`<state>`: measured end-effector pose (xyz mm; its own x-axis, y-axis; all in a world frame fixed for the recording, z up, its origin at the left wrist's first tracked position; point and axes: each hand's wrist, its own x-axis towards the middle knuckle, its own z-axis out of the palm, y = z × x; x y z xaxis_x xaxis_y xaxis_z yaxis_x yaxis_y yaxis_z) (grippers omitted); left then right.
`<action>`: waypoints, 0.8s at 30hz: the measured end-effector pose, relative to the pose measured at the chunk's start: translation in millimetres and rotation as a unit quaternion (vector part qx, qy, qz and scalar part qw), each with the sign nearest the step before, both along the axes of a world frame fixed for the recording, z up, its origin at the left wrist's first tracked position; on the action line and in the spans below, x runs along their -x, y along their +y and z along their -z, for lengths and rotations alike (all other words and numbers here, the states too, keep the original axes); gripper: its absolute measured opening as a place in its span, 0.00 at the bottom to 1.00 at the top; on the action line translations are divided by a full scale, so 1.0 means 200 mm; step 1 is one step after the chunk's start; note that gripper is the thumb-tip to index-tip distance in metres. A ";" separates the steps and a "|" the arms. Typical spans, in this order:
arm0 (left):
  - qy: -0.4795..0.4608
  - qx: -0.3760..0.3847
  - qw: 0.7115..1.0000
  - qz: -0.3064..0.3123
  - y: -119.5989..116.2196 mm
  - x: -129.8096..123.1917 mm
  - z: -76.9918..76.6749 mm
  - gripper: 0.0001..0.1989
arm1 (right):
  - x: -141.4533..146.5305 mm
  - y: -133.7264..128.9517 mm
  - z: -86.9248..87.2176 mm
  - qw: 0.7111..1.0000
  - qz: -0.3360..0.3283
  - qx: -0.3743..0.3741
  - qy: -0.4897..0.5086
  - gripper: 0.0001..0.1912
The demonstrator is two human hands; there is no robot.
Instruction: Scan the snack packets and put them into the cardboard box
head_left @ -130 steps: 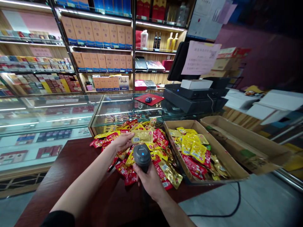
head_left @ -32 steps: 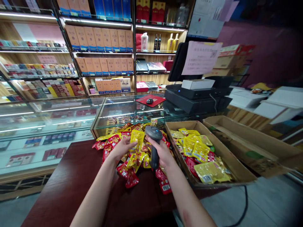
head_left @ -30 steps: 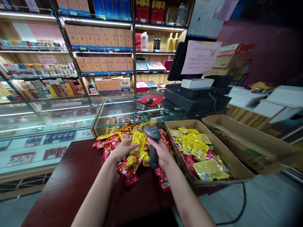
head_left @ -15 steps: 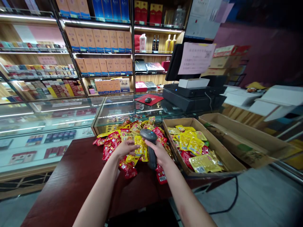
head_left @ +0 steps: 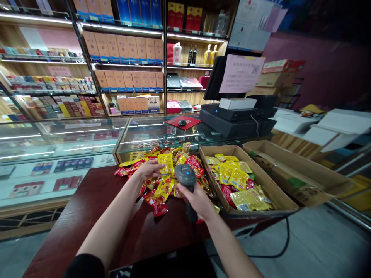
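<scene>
My right hand point(head_left: 199, 199) is wrapped round the handle of a dark grey barcode scanner point(head_left: 186, 175), whose head has a small blue light on top. Between the fingers of my left hand point(head_left: 149, 170) is a yellow snack packet point(head_left: 165, 163), held up at the scanner's left. Beneath both hands spreads a heap of red and yellow snack packets; one red packet point(head_left: 156, 203) lies at its near edge on the dark red table point(head_left: 87, 208). The scanner and my right hand hide part of the heap.
At the right stands a cardboard box point(head_left: 208, 181) of packets, beside another cardboard box point(head_left: 292, 166). Behind are a glass counter point(head_left: 145, 135), a mouse point(head_left: 182, 122) on a red mat and a monitor point(head_left: 216, 79). A black cable point(head_left: 288, 239) hangs below the boxes.
My left hand has lifted the yellow packet up and slightly left from the heap. The scanner in my right hand has moved down and right, nearer to me.
</scene>
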<state>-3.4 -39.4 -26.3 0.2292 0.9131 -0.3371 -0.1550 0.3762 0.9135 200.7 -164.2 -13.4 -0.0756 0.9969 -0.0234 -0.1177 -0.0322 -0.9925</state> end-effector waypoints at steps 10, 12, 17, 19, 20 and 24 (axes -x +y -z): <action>-0.001 0.018 1.000 -0.005 0.03 -0.05 0.02 0.22 | 0.17 -0.19 0.15 0.995 -0.060 0.055 -0.051 0.17; 0.002 0.015 1.000 0.002 0.03 -0.05 0.02 0.22 | 0.17 -0.20 0.15 0.995 -0.065 0.048 -0.054 0.17; -0.003 0.016 1.000 -0.001 0.02 -0.05 0.01 0.23 | 0.17 -0.19 0.15 0.995 -0.065 0.046 -0.052 0.18; -0.004 0.014 1.000 -0.005 0.02 -0.05 0.01 0.22 | 0.17 -0.18 0.15 0.996 -0.062 0.045 -0.053 0.18; -0.005 0.012 1.000 -0.006 0.02 -0.05 0.01 0.22 | 0.17 -0.18 0.15 0.996 -0.062 0.043 -0.052 0.18; -0.011 0.008 1.000 -0.004 0.02 -0.05 0.02 0.21 | 0.17 -0.19 0.14 0.996 -0.063 0.040 -0.046 0.18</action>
<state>7.3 -35.4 -29.3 0.2290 0.9096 -0.3468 -0.1792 0.3896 0.9034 166.9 -201.9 -41.5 -0.1933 0.9745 -0.1141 -0.0167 -0.1195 -0.9927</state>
